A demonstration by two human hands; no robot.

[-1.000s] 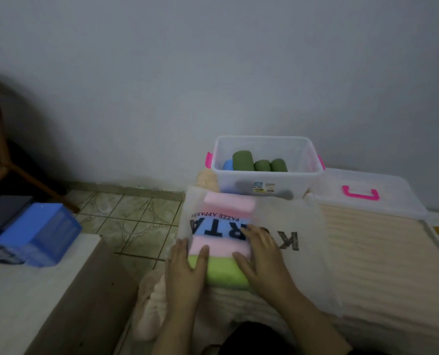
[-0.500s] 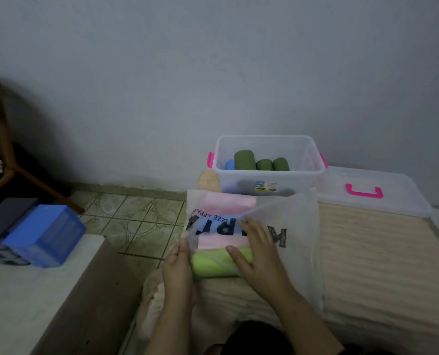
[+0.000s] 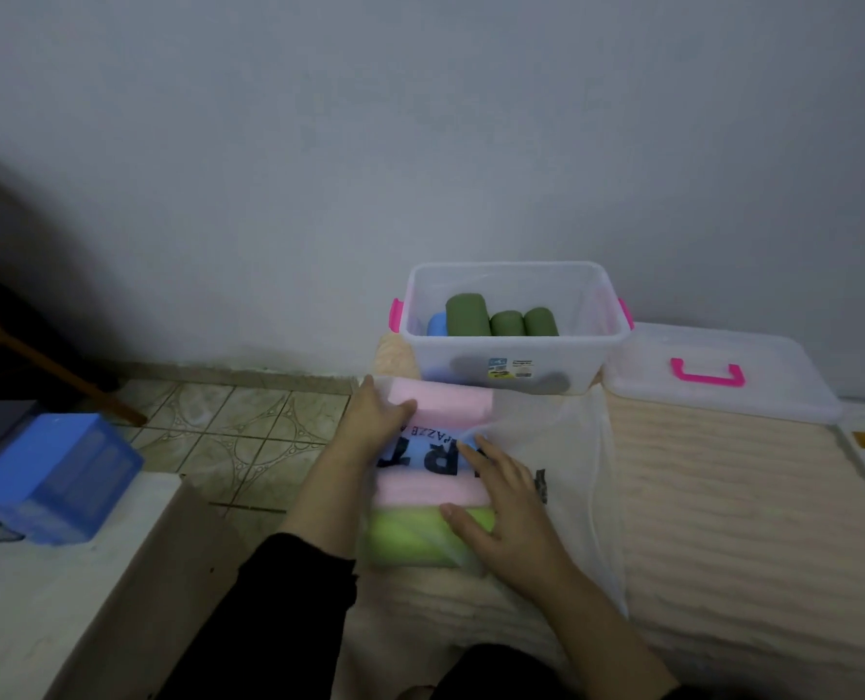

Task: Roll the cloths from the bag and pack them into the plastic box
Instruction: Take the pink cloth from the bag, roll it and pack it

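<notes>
In the lower middle of the frame a thin, see-through bag [image 3: 546,447] lies on a cream ribbed cover [image 3: 723,507], and through its film show folded cloths in a row: a pink cloth [image 3: 445,404] farthest up, a blue cloth [image 3: 430,454] under black print, a second pink one [image 3: 430,490], and a lime-green cloth [image 3: 405,540] nearest the bottom edge. The print is partly covered, so only a few letters can be read.

The left hand [image 3: 377,416] reaches in along the left side of the row, its fingers bent against the near end of the top pink cloth; whether they grip it or only press on it is blurred (the film and motion smear the fingertips). The right hand [image 3: 503,512] lies flat with fingers spread and fairly straight on the bag over the blue, pink and green cloths, holding nothing.

Just above the bag, in the upper middle, stands the clear plastic box [image 3: 516,366] with pink latches. Inside are three dark green rolls [image 3: 498,320] and a blue roll [image 3: 436,324], mostly hidden behind the tallest green one. Its lid [image 3: 718,376], with a pink handle, lies to the right. At the left edge a blue container [image 3: 52,477] is partly cut off.
</notes>
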